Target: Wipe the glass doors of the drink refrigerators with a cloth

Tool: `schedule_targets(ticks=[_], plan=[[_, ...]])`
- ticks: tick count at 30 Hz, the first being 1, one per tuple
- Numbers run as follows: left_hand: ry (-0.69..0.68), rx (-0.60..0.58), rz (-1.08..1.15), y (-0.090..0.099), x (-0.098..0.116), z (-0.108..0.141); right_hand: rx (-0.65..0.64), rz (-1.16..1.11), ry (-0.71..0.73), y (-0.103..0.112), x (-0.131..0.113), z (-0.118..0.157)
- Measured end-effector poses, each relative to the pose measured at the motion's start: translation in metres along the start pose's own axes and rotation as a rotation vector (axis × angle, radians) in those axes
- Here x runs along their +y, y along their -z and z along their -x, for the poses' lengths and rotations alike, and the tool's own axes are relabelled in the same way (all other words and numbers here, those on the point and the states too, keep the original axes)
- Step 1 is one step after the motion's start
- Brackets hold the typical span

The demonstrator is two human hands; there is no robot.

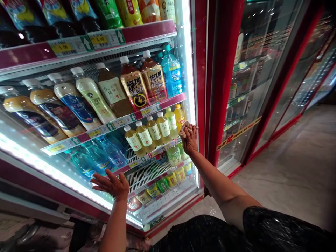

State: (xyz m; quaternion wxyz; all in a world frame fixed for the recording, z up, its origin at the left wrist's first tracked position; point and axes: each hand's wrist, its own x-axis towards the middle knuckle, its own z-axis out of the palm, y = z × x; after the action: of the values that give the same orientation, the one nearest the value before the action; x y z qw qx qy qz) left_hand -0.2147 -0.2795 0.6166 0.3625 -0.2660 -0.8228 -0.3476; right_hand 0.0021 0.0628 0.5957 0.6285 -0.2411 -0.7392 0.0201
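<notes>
A crumpled brownish cloth [188, 129] is in my right hand [189, 140], against the lit right inner edge of an open drinks cooler, beside an orange bottle [179, 116]. My left hand [112, 184] holds nothing, its fingers spread, in front of the lower shelves near the blue bottles [111, 154]. To its upper right, several pale yellow tea bottles [153, 131] stand in a row. Larger bottles, among them a dark red-brown one [133, 84], fill the shelf above.
A red-framed glass door [225, 80] stands right of the cooler, with more glass-fronted cabinets beyond. Grey floor [288, 168] stretches at the right. The top shelf rail [149, 32] carries price tags. Dark clothing shows at the bottom.
</notes>
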Motion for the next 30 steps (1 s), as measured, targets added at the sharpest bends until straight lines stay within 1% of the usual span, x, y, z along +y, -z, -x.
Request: schedule_targets(ticks=[2,4,6,8,10,14,16,18,20,22,24,26,30], plan=[[0.018,0.002,-0.004,0.002,0.005,0.001,-0.028,-0.001,-0.023,0.004,0.004,-0.008],[0.038,0.002,-0.002,0.003,0.009,0.003,-0.032,-0.008,-0.036,0.008,0.007,-0.026],[0.057,-0.009,-0.007,0.004,0.011,0.005,-0.032,-0.017,-0.020,0.012,0.009,-0.046],[0.077,-0.023,-0.019,0.003,0.013,0.009,-0.050,-0.015,0.006,0.016,0.013,-0.058],[0.101,-0.035,-0.025,0.002,0.015,0.013,-0.058,0.006,0.014,0.019,0.021,-0.057],[0.137,-0.060,-0.031,0.000,0.019,0.022,0.029,0.040,0.003,0.020,0.042,-0.022],[0.153,-0.079,-0.028,-0.001,0.022,0.025,0.055,0.042,-0.042,0.019,0.051,-0.010],[0.172,-0.096,-0.021,-0.002,0.024,0.027,0.066,0.034,-0.089,0.019,0.055,-0.015],[0.199,-0.119,-0.021,-0.002,0.026,0.029,0.066,0.014,-0.096,0.020,0.055,-0.034],[0.227,-0.148,-0.015,-0.002,0.029,0.030,0.054,-0.010,-0.050,0.022,0.054,-0.055],[0.241,-0.178,-0.004,-0.002,0.032,0.031,0.034,-0.028,0.019,0.024,0.056,-0.067],[0.242,-0.179,0.001,-0.002,0.034,0.033,0.009,-0.031,0.077,0.028,0.062,-0.063],[0.236,-0.162,0.011,-0.002,0.035,0.034,-0.003,-0.007,0.147,0.036,0.073,-0.041]])
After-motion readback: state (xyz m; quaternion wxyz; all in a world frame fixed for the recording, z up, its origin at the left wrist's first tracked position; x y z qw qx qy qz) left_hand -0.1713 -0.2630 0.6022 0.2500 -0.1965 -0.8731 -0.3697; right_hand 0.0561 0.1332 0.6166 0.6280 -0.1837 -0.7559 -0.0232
